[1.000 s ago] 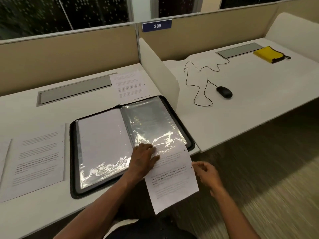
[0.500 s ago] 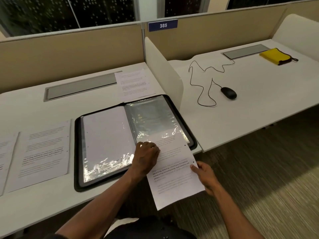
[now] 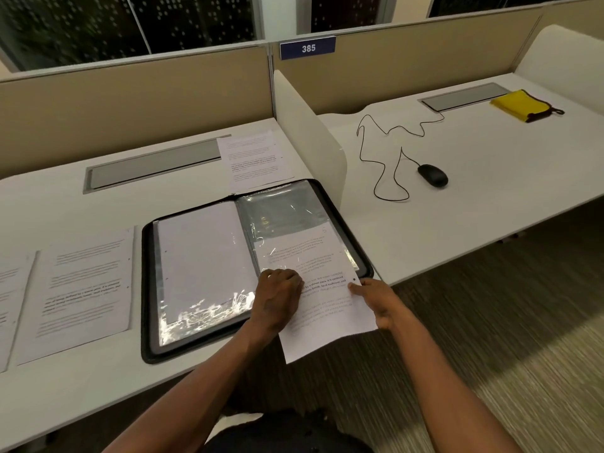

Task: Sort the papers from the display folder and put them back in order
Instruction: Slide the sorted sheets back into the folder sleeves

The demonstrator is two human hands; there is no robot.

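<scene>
The left hand (image 3: 280, 300) lay knuckles up on the printed sheet (image 3: 322, 289), low in the middle of the frame. Its fingers were curled under, so their tips were hidden, and I could not tell if they pinched the sheet or the plastic sleeve (image 3: 287, 220). The right hand (image 3: 380, 302) pinched the sheet's right edge with its thumb on top. Its other fingers were hidden under the paper.

The top half of the sheet sat inside the shiny sleeve on the right page of the open display folder (image 3: 148, 289). The bottom half stuck out past the front edge of the desk (image 3: 65, 204) and hung over the floor. Glare on the plastic made the words hard to read.

Both arms came up from the bottom of the frame. More sheets (image 3: 86, 289) lay on the desk at the left, and the far left one was cut off by the frame. Another paper (image 3: 253, 158) lay just above the folder. A white divider (image 3: 310, 135) stood close to the folder's right side. A black mouse (image 3: 432, 174) and a yellow pouch (image 3: 523, 104) sat well apart at the upper right.
</scene>
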